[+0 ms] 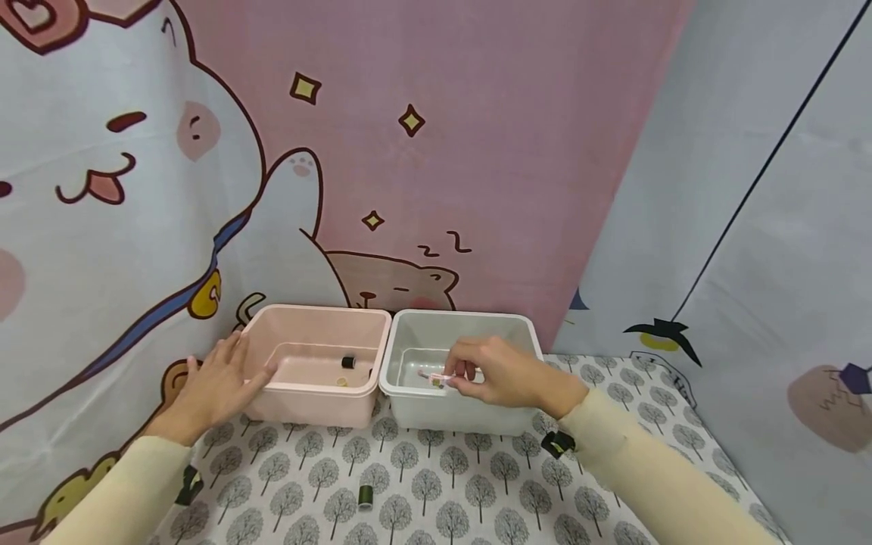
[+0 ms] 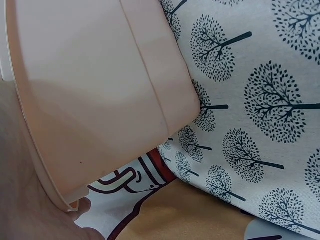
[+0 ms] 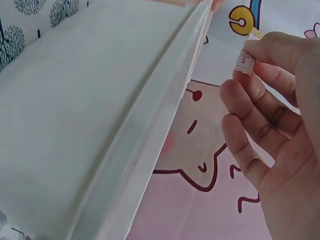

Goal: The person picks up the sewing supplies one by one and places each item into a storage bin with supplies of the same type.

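Note:
My right hand is above the grey-white bin and pinches a measuring tape between thumb and fingers. Printed numbers show on the tape in the right wrist view, and part of it sticks out past the fingertips. At the pink bin, my left hand rests against the left side, its fingers extended along the rim and its thumb over the front corner. A black thread spool and a small yellowish item lie inside the pink bin.
Both bins stand side by side against a cartoon-printed backdrop. Nearer me, a dark green thread spool stands on the tree-patterned tablecloth. The backdrop continues along the left and right sides.

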A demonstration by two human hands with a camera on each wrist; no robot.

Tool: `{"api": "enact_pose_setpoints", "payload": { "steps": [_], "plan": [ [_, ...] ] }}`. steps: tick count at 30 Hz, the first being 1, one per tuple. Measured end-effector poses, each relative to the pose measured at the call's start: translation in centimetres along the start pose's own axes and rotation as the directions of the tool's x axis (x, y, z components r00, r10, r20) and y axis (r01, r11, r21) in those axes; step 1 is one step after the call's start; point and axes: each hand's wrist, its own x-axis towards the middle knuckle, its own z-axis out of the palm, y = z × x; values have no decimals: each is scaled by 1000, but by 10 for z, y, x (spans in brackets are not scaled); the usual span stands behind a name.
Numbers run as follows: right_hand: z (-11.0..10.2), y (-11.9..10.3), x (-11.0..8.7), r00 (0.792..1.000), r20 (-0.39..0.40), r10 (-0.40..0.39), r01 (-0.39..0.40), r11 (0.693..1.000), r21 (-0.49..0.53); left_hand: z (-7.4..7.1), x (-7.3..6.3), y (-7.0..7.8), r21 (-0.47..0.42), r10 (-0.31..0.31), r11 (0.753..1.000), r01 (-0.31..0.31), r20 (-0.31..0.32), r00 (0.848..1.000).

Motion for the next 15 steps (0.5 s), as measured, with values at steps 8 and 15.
{"api": "enact_pose_setpoints", "payload": {
  "steps": [8,15],
  "plan": [
    [-7,15,9,999,0,34,-34,999,-27,1,-2,0,2,-6,1000,6,-6,1000],
    [-11,30,17,1000,-5,29,-29,999,-38,2,-1,2,1,-7,1000,7,-3,1000]
  ]
}}
